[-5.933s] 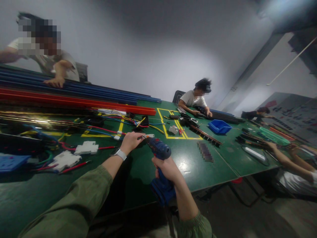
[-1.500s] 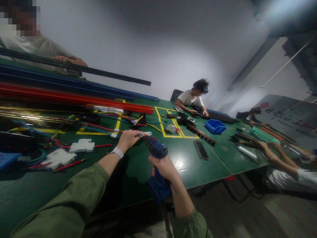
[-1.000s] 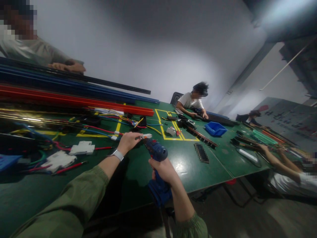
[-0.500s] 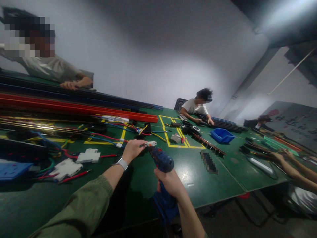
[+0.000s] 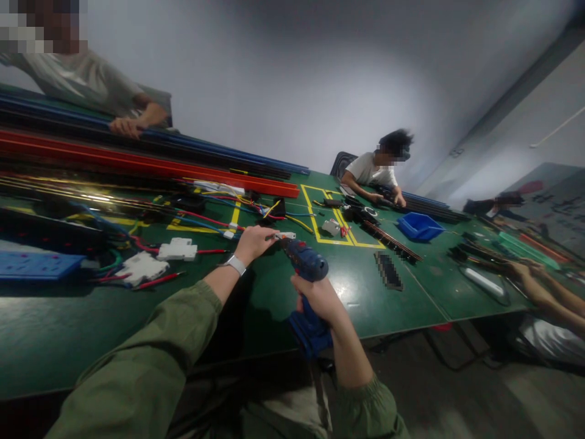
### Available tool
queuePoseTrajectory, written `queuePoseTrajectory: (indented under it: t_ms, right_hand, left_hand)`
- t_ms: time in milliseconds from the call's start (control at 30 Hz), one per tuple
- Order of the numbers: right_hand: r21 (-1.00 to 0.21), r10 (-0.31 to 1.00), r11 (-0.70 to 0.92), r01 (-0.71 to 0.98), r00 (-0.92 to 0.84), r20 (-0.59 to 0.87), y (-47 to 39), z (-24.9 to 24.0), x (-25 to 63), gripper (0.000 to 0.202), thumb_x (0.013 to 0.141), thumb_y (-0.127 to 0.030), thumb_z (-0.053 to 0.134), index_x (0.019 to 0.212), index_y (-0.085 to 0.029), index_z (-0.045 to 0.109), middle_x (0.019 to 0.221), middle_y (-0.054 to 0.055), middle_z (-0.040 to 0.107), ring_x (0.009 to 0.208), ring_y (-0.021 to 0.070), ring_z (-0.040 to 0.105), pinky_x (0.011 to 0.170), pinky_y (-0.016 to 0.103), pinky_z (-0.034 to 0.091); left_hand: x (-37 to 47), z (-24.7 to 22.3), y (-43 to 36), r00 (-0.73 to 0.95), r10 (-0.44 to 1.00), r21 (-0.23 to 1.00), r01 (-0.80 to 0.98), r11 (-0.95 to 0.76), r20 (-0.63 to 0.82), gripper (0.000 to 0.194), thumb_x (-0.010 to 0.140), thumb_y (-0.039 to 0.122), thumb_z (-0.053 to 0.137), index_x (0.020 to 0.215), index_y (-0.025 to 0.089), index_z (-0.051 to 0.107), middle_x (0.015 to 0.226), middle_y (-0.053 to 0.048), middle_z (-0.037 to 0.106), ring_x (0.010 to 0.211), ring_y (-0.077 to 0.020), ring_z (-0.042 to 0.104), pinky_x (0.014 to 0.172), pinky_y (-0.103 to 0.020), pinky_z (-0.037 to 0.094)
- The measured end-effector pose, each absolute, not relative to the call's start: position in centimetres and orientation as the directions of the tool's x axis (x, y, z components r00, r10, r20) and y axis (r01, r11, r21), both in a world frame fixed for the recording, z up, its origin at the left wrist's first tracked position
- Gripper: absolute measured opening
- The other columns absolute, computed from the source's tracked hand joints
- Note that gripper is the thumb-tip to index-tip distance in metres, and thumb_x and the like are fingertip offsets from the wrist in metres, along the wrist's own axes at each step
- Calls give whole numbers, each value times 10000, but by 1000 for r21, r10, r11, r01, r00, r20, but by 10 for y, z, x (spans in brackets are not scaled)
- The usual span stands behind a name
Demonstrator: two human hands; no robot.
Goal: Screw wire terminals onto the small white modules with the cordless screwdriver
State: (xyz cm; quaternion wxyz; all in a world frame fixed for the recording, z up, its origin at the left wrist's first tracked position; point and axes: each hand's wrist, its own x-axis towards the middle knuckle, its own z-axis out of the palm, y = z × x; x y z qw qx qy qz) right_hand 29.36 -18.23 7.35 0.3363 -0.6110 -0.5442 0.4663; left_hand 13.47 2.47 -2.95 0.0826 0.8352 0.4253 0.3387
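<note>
My left hand (image 5: 256,242), with a watch at the wrist, pinches a small white part (image 5: 286,235) above the green table. My right hand (image 5: 315,296) is wrapped round the handle of a blue cordless drill (image 5: 307,261). The drill's tip points at the white part and is close to it; whether they touch is too small to tell. Left of my left hand lie white breaker-like blocks (image 5: 177,249) (image 5: 142,268) with red wires.
Red trunking (image 5: 150,160) and dark rails cross the far left. A blue power strip (image 5: 41,266) lies at left, a blue bin (image 5: 419,227) at right. Wires and a white block (image 5: 331,227) lie mid-table. Other people work across the table and at right.
The view has tilted down, so the table and both hands appear higher, and more of my right sleeve shows. My hands keep their hold on the white part and the drill.
</note>
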Motion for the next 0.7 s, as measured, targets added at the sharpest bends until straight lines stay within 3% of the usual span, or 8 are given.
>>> queuePoseTrajectory:
  t_ms: [700]
  right_hand:
    - [-927,979,-186,326,-23,-205,-182,75,291,156,824,-338,561,802,-196,502,533,-48,503,434,167,598,411,243,417]
  left_hand:
    - [135,-29,25,392,756,427,647,-632,525,302,874,412,568,1129,336,712,1118,-25,724,985,-240,652,855,-337,450]
